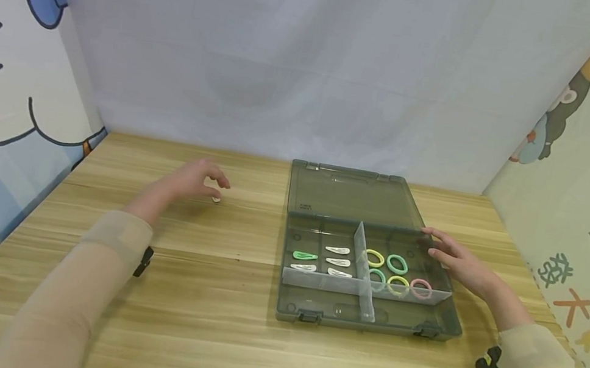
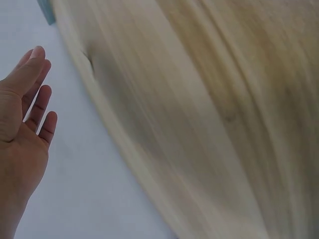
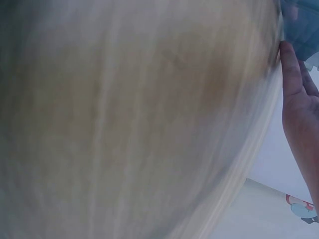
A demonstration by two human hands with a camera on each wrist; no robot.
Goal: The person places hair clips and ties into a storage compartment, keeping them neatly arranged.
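Observation:
My left hand (image 1: 193,181) hovers over the table's left half, thumb and fingers apart. A small white piece (image 1: 216,199) shows just below its thumb tip. In the left wrist view, that hand's fingers look loosely extended. My right hand (image 1: 459,265) rests with extended fingers at the right edge of a translucent grey organizer box (image 1: 287,316). One green snap hair clip (image 1: 305,256) lies among several white snap hair clips (image 1: 339,262) in its left compartment. To their right, another compartment contains yellow, teal and pink hair ties (image 1: 430,290).
The box lid (image 1: 354,194) lies folded back toward the rear cloth (image 1: 285,84). Pale dividers (image 1: 321,282) cross inside the box. Wood-grain table (image 1: 188,330) surrounds it, with printed panels (image 1: 564,198) at both sides. Black wrist devices (image 1: 489,365) hang under the sleeves.

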